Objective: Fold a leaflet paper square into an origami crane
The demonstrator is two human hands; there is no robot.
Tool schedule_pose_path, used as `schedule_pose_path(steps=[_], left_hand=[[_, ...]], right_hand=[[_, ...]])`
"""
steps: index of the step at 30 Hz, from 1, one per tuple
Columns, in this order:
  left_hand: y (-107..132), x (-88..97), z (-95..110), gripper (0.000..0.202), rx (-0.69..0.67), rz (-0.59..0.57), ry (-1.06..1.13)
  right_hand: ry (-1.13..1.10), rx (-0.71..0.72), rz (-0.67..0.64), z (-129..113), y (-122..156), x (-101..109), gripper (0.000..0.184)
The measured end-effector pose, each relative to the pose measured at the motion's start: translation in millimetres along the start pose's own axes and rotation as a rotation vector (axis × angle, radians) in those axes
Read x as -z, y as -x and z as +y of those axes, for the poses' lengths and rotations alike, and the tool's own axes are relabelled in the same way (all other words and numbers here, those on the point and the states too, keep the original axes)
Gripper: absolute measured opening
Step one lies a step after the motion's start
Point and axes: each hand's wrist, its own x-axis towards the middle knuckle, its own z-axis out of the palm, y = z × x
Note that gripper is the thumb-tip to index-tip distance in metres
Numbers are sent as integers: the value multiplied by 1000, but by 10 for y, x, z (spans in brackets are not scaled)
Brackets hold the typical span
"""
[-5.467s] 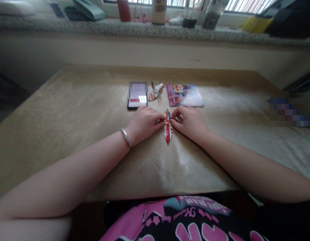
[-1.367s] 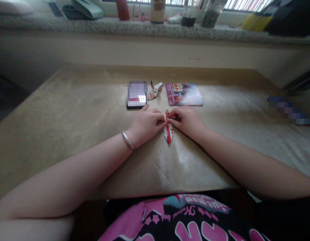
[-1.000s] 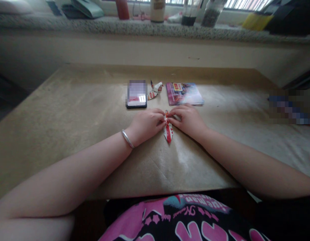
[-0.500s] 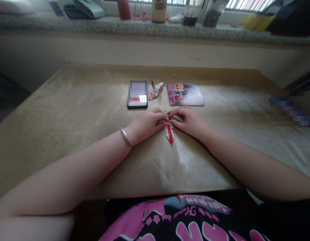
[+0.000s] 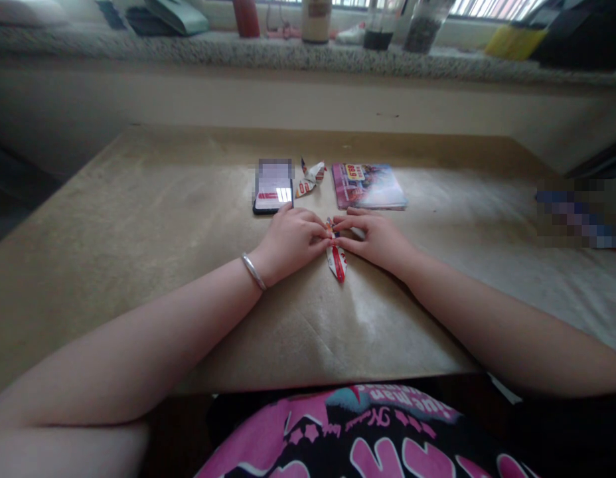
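A narrow folded strip of printed paper (image 5: 337, 263), white and red with a pointed near end, lies on the table between my hands. My left hand (image 5: 297, 238) pinches its left edge with thumb and fingers. From the other side, my right hand (image 5: 374, 238) presses the same folded paper with thumb and fingertips. The fingers cover much of its upper half. Just beyond them sits a folded paper crane (image 5: 312, 179) of similar printed paper. A phone (image 5: 273, 189) with its screen lit lies behind my left hand, close to its raised knuckles.
A stack of colourful printed leaflets (image 5: 370, 186) lies behind my right hand. At the far right is a blurred bluish item (image 5: 579, 218). Jars and bottles (image 5: 316, 23) stand on the stone windowsill (image 5: 268, 56) beyond the table (image 5: 188, 166).
My left fingers have shifted slightly, with one finger lifting nearer the phone. My right fingers have spread a little. The folded paper stays almost in place between them.
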Motion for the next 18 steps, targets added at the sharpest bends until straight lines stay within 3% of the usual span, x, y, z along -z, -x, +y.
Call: schedule_pose_path(steps=[4,8,11,18], left_hand=[[-15,-24,-3,19,88,-13,36],[-35,-62,-2,21,135,-24,49],[-40,-76,-9,23,132,-32,61],[-21,-44,18,35,103,-76,8]], right_hand=[[-6,41,-8,16,-14,-1,22],[140,49,31,-33,-9,23,22],[213,-7,6,-66,-20,42,23],[109,-66,-46,1,-57,20,23]])
